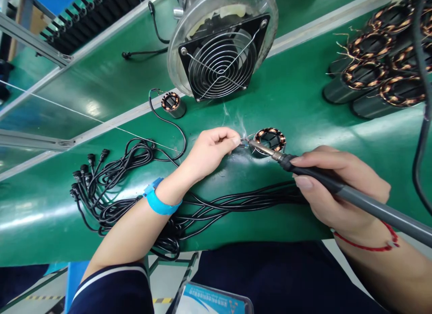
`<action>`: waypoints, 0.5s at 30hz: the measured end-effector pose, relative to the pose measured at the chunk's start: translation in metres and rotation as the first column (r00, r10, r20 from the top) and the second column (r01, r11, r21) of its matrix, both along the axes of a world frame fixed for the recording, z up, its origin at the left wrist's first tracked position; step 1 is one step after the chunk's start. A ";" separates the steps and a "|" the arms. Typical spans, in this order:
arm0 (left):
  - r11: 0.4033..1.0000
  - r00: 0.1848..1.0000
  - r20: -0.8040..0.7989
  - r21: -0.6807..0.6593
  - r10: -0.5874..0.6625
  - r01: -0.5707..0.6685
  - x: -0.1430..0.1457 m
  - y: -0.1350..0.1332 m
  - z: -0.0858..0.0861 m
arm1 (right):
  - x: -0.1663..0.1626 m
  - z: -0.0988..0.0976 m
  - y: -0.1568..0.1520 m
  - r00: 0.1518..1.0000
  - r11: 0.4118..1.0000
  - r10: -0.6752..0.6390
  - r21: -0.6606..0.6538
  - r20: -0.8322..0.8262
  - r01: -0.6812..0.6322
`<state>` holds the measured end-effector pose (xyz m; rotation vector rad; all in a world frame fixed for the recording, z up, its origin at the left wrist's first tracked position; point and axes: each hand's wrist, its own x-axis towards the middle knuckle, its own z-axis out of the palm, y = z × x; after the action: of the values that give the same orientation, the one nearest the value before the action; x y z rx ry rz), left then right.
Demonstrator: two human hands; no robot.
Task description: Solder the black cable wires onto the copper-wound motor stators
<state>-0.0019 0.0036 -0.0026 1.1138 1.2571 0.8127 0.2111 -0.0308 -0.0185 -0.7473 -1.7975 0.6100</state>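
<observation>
**Here, iron tip meets stator lead**

Broadly, a green belt [297, 93] runs under both hands. Beyond the hands, well up the belt, stands a fan [222, 57] with a wire grille set in a round clear housing. Far right of the right hand, a cluster of stators [381, 70] lies in a heap, copper windings showing. Below the left forearm sprawls a bundle of black cables [135, 188], its plug ends fanned out to the left and its long runs passing under both wrists toward the right hand.

The right hand [337, 188] is wrapped around the grey handle of a soldering iron [337, 188], fingers curled over it in a pen-like grip; the shaft runs off to the lower right, and a red cord circles that wrist. The left hand [211, 149] is pinched nearly shut, thumb and fingertips holding a thin wire end just left of the iron's tip; a blue strap sits on that wrist.

Between the two hands, just beyond the fingertips, a stator [270, 140] rests on the belt. The iron's metal tip lies at its near left edge, where the pinched wire meets it, and a wisp of smoke [236, 118] rises there. A lone small stator [173, 103] stands beyond the left hand, near the fan.
</observation>
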 end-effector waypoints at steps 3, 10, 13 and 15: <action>1.000 1.000 -0.012 0.011 -0.006 0.006 0.000 0.000 0.000 | 0.001 0.000 0.000 1.000 1.000 -0.016 0.021 -0.004 0.016; 1.000 0.999 -0.039 0.019 -0.021 0.021 0.001 0.000 0.001 | 0.003 -0.003 -0.001 0.998 0.997 -0.069 0.016 -0.013 0.069; 0.999 0.999 -0.043 0.024 -0.022 0.023 0.000 0.000 0.000 | 0.002 -0.002 0.000 0.998 0.998 -0.055 0.018 -0.019 0.056; 0.999 0.999 -0.028 0.039 -0.023 0.024 0.000 0.001 -0.001 | 0.001 -0.001 0.001 0.999 0.999 -0.045 0.022 -0.011 0.045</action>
<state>-0.0019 0.0042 -0.0034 1.1725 1.2529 0.8094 0.2124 -0.0303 -0.0198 -0.7657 -1.7702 0.5627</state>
